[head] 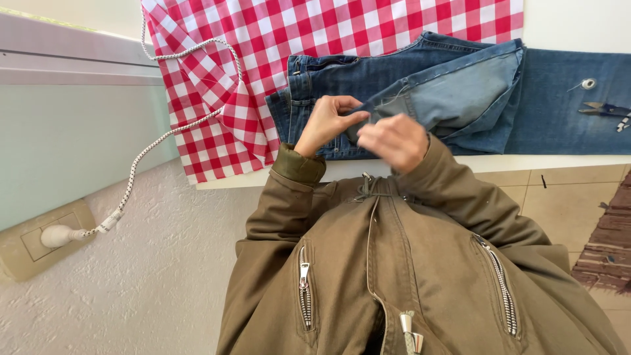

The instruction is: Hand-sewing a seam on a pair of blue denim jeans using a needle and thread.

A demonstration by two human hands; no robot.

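You are looking down at your own chest and hands, wearing an olive jacket (407,263) whose two zipped chest pockets are closed, so whatever they hold is hidden. The only other thing holding anything is the pale wall socket (39,240) at lower left, which is carrying a white plug (59,235) with a speckled braided cord (141,154) running up toward the red and white checked cloth (315,33).

You are working on a pair of blue jeans (394,85) lying on the white tabletop (572,23), partly over the checked cloth, with a leg folded back so the paler inside (460,92) is showing. Your left hand (327,122) is pinching the near edge of the denim, thumb and fingertips pressed together on the fabric. Your right hand (394,140) is blurred, its fingers curled inward just beside the left and over the same edge; you cannot tell whether it is actually gripping the cloth. The pinched edge is sitting between the two hands, close to your chest.

Further right on the denim, small thread snips (608,110) and a small metal ring (588,83) are lying well apart from your hands. A woven rug (608,243) is lying on the tiled floor (552,204).
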